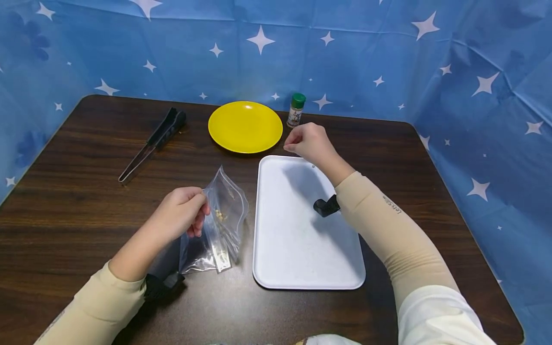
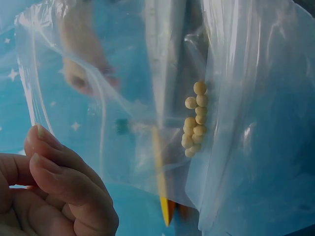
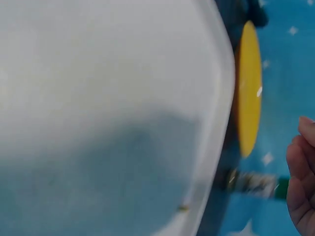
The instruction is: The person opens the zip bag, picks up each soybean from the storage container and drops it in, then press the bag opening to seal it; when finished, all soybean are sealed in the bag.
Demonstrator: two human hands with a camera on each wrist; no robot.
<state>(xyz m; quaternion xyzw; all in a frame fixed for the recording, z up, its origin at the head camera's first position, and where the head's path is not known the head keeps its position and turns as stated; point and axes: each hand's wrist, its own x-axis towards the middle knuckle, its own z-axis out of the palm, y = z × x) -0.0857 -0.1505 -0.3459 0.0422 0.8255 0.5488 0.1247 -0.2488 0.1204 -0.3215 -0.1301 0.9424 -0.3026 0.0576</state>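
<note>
My left hand (image 1: 183, 211) grips the edge of a clear zip bag (image 1: 235, 201), which stands partly open left of the white tray (image 1: 297, 258). Several round, pale-yellow beans (image 2: 197, 118) lie bunched inside the bag in the left wrist view. My right hand (image 1: 311, 143) is raised over the far edge of the tray, thumb and fingertips drawn together; I cannot tell whether something small is between them. Under it, a tiny brownish piece (image 3: 183, 208) lies on the tray near the rim in the right wrist view.
Behind the tray stand a yellow plate (image 1: 246, 127) and a small green-capped shaker jar (image 1: 295, 110). Black-tipped tongs (image 1: 153, 143) lie at the back left of the dark wooden table (image 1: 56, 191). A blue starry cloth (image 1: 345, 57) hangs around the table's back and sides.
</note>
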